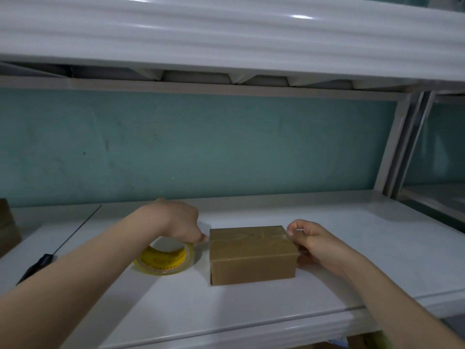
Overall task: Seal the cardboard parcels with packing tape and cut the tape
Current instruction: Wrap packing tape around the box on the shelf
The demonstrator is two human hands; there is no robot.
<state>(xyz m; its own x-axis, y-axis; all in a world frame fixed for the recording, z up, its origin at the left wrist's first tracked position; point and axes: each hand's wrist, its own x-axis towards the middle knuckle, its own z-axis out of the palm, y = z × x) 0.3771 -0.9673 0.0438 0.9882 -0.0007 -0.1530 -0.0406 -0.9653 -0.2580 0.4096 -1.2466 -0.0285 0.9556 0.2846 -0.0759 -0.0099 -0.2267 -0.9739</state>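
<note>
Box (251,255) on shelf (251,306), centre, near front edge. Roll (163,258) flat on shelf just left of box. Left hand (181,220) on roll's far rim, fingertip at box's top left edge. Right hand (317,240) against box's right end. Cutter (35,267) well left of roll. Second box (7,233) at far left. Wall (201,147) behind; upper shelf (226,34) overhead.

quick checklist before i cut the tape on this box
1. Tape laid across the box top: ok.
2. Right hand holding the box's right end: ok.
3. Left hand gripping the tape roll by the box's left edge: ok.
4. Cutter in hand: not ok; the black tool lies on the shelf, far left.
5. Tape end stuck down on the right side: cannot tell, the hand covers it.
</note>
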